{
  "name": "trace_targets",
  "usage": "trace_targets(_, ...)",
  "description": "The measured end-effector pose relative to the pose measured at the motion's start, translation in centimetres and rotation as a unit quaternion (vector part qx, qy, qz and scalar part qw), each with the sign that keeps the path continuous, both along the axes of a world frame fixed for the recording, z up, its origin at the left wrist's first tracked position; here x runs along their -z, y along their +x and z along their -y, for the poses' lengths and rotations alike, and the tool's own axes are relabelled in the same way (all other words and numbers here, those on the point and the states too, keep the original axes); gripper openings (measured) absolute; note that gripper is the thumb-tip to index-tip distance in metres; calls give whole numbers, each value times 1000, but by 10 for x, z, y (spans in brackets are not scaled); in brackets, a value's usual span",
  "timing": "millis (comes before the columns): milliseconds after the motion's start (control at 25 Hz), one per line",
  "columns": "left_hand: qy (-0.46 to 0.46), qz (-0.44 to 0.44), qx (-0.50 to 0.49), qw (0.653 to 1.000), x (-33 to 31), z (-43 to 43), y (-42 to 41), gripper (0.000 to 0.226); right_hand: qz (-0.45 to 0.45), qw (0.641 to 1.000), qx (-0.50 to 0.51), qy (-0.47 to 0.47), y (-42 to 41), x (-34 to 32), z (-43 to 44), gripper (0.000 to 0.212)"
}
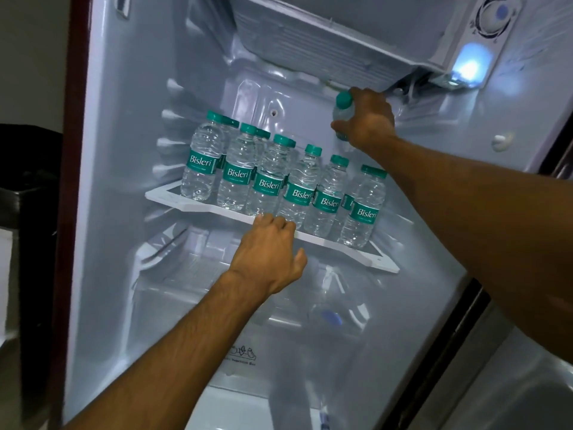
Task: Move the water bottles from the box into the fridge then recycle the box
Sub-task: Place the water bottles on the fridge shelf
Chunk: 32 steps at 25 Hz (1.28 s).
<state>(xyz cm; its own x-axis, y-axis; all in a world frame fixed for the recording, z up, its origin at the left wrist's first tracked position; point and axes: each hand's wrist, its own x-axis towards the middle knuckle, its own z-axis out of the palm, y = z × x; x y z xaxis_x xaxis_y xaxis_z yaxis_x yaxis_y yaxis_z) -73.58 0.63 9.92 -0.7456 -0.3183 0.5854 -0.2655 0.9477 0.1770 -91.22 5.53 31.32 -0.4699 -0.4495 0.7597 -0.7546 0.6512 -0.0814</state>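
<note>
Several small water bottles with green caps and green Bisleri labels (269,181) stand in rows on the white fridge shelf (198,206). My right hand (369,119) grips another green-capped bottle (342,103) high at the back right of the fridge, above the rear of the rows. My left hand (269,252) grips the front edge of the shelf, fingers curled over the rim just below the front row. The box is out of view.
The open fridge has a freezer compartment (341,35) at the top with a lit lamp (469,68) and a dial. Below the shelf lies a clear vegetable box cover (235,305). A dark object (24,169) stands at the left outside the fridge.
</note>
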Motion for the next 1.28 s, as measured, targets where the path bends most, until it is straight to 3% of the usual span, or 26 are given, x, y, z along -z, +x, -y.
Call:
trace_targets(400,-7,-70,11,997,15,4,-7,43,206,978,19,32,-75,-3,22,94)
trace_targets(520,-7,-71,16,997,17,6,-8,41,260,963,5,65,-82,-2,34,76)
trace_targets(680,-2,-69,11,998,19,8,-9,43,315,938,51,138,-95,0,47,29)
trace_targets(840,-3,-64,17,998,17,8,-10,44,388,899,64,194,-101,5,50,38)
trace_targets(1040,0,-50,23,998,16,8,-9,45,448,878,27,170,-98,7,46,15)
trace_targets(1280,-2,-42,20,999,13,8,-8,44,449,875,10,182,-100,6,46,35)
